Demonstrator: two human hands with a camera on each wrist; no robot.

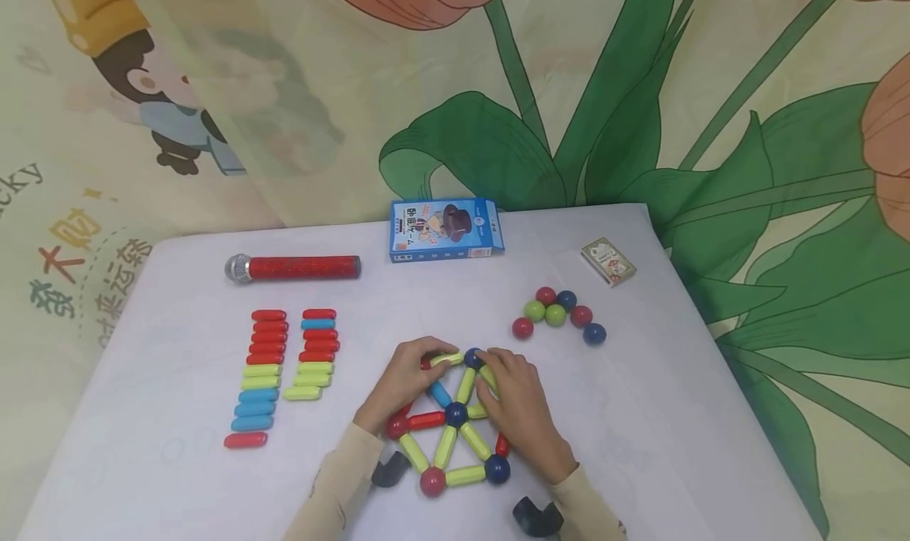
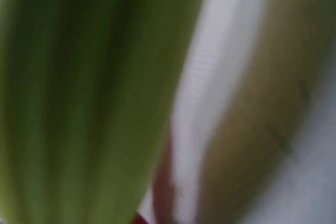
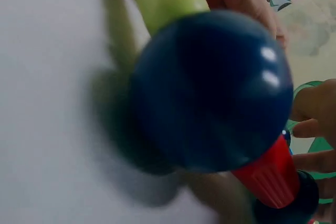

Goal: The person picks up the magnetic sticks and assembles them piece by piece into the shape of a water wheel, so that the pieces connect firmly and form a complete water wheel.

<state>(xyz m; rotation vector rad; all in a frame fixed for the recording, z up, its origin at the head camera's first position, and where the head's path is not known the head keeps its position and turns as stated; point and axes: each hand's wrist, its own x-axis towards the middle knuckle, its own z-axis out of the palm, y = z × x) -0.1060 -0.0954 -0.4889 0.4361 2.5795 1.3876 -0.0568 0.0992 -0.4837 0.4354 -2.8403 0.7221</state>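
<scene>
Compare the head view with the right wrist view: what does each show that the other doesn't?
Only the head view shows the red microphone-like tube, blue box, small box and rows of loose rods. Only the right wrist view shows the dark ball at the far end of a red rod. Both show that rod, the blue ball at its near end, the white tabletop and the printed cartoon figure.

Right of the central blue ball (image 1: 456, 415), the right hand (image 1: 524, 403) partly hides a red rod (image 1: 503, 445); farther right, a small box (image 1: 608, 262) bears print (image 1: 604, 257) (illegibly tiny).
</scene>
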